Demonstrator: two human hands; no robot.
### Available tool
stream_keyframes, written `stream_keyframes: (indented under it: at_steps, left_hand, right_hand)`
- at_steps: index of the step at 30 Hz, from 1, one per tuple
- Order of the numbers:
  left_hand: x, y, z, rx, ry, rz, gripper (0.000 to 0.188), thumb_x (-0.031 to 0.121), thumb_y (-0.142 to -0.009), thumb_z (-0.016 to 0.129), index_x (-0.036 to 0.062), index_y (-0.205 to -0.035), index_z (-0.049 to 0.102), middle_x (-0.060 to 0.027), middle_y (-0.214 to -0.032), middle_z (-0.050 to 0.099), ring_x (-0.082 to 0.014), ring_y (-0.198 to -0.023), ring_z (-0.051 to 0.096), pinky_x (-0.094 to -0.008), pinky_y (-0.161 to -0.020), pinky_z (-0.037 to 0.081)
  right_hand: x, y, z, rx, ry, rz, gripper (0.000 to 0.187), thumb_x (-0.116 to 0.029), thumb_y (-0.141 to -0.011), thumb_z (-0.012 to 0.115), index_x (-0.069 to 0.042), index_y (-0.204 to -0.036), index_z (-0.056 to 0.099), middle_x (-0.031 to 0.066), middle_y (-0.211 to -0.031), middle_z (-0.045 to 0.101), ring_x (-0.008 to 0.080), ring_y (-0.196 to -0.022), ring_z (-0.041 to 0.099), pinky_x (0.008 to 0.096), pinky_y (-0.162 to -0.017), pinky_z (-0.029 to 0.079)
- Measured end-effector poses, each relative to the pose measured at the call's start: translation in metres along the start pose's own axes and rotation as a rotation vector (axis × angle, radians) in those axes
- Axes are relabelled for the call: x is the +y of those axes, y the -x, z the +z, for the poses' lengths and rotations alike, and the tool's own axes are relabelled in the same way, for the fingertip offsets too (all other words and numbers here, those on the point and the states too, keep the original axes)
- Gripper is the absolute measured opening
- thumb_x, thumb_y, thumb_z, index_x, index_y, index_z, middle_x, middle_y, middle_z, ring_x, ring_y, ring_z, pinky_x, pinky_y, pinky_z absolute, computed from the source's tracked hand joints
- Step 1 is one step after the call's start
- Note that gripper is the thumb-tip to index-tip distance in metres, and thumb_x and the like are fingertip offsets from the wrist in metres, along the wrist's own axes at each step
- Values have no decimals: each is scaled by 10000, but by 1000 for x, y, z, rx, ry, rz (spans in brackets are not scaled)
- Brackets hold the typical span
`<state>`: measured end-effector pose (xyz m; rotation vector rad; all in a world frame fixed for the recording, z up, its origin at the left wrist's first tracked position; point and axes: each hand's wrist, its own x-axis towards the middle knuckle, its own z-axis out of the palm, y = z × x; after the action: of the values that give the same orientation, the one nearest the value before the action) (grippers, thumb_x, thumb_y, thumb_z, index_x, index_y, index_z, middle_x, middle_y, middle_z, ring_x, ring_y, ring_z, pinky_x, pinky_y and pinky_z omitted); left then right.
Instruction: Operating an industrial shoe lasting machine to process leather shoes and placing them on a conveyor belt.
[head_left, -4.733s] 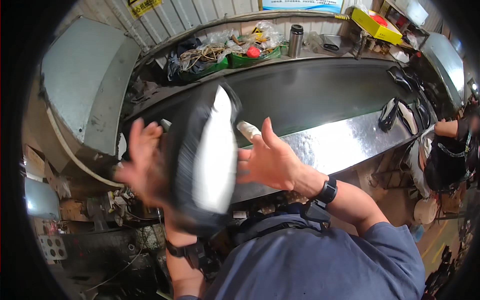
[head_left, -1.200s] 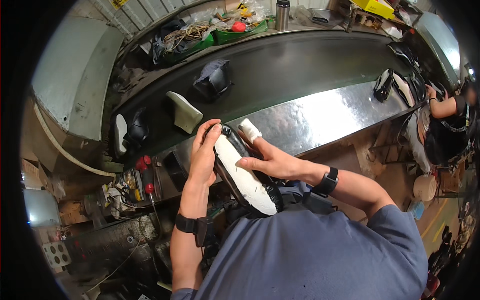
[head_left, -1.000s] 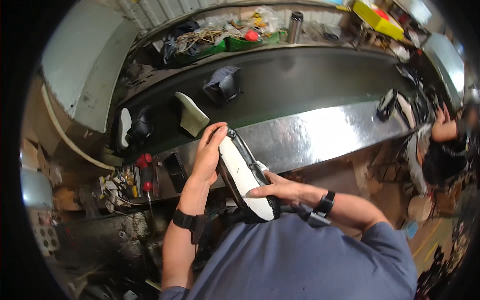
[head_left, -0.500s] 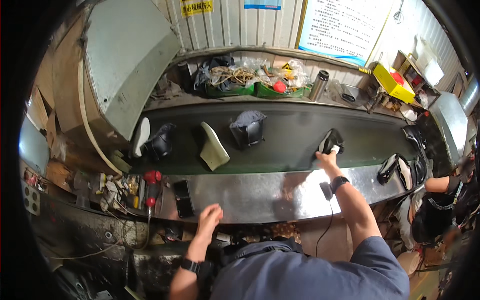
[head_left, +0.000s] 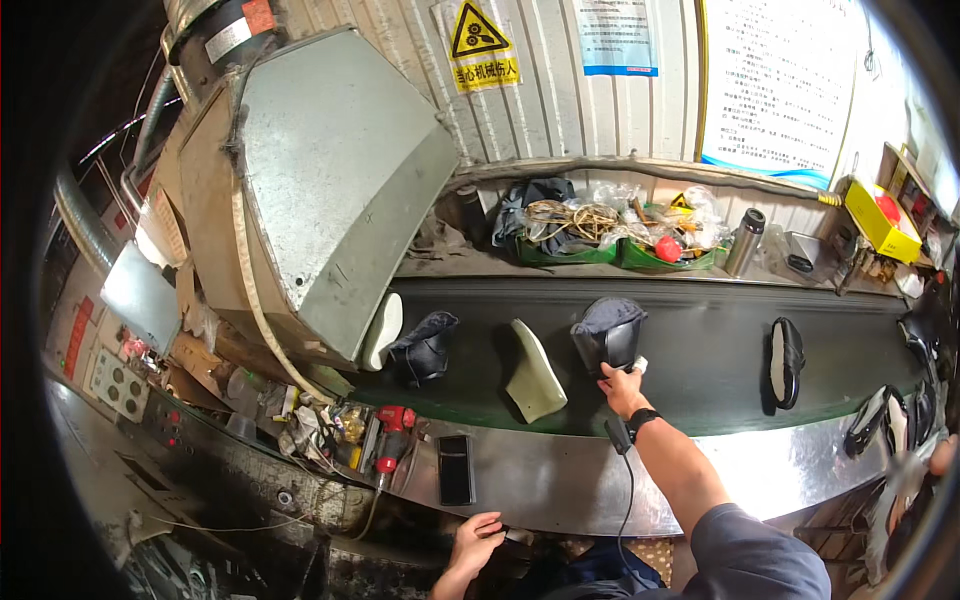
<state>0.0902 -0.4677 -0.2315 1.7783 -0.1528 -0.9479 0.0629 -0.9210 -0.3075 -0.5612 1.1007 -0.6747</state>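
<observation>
My right hand [head_left: 624,388] reaches over the dark conveyor belt [head_left: 690,390] and grips the near end of a black boot [head_left: 608,338] with a dark fuzzy lining. Something small and white shows at its fingertips. Left of that boot lies a pale cream sole [head_left: 535,372]. Farther left are another black boot [head_left: 424,348] and a white sole [head_left: 382,332]. On the belt's right part rests a black shoe [head_left: 787,362] with a light sole. My left hand [head_left: 478,540] is empty, fingers stretched out, just off the metal ledge's front edge near a black phone [head_left: 456,470].
A grey metal hood [head_left: 330,180] stands over the belt's left end. On the metal ledge [head_left: 560,490] lies a red power tool [head_left: 392,438]. Behind the belt are green bins [head_left: 565,252] and a steel flask [head_left: 746,242]. More black shoes [head_left: 880,418] sit at the right.
My right hand has let go of the black shoe and moved left to the black boot. The shoe stays on the belt. The view has swung left.
</observation>
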Motion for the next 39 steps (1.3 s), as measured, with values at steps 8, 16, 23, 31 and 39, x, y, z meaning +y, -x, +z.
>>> stream_keyframes:
  at_steps: [8, 16, 23, 31, 39]
  left_hand:
    - [47, -103, 45, 7, -246, 277, 621, 91, -785, 841, -13, -1366, 647, -192, -1255, 723, -277, -1172, 685, -382, -1023, 532]
    - [121, -224, 168, -30, -330, -50, 1374, 501, -678, 926, 250, -1683, 24, -338, -1681, 110, -441, -1581, 125, -520, -1265, 219]
    - [127, -230, 228, 432, -630, -167, 1279, 332, -681, 859, 354, -1655, 30, -340, -1593, 206, -437, -1486, 282, -563, -1197, 309]
    - [159, -157, 137, 56, -1355, 744, 1007, 294, -599, 884, 256, -1523, 486, -269, -1561, 295, -433, -1441, 282, -577, -1166, 238]
    - [88, -27, 159, -386, -1221, 1685, 601, 309, -688, 806, 254, -1273, 680, -136, -1495, 432, -303, -1412, 344, -547, -1065, 286]
  right_hand:
    - [-95, 115, -133, -304, -175, -38, 562, -270, -998, 687, -273, -1487, 410, 61, -1388, 570, 250, -1291, 534, 531, -1061, 415]
    - [-16, 272, -232, -305, -162, -48, 587, -148, -1074, 538, -244, -1593, 283, 129, -1571, 416, 402, -1395, 476, 678, -1167, 359]
    - [18, 352, -275, -20, -238, -9, 554, 5, -1002, 618, -138, -1493, 403, 98, -1407, 556, 328, -1292, 572, 704, -1045, 472]
    - [1, 365, -276, 69, -394, -158, 357, -268, -1082, 535, -115, -1404, 540, 61, -1265, 655, 223, -1151, 631, 438, -864, 560]
    - [-12, 303, -276, 18, -512, 73, 444, -452, -1052, 540, -58, -1230, 641, 90, -1121, 712, 221, -944, 676, 346, -660, 543]
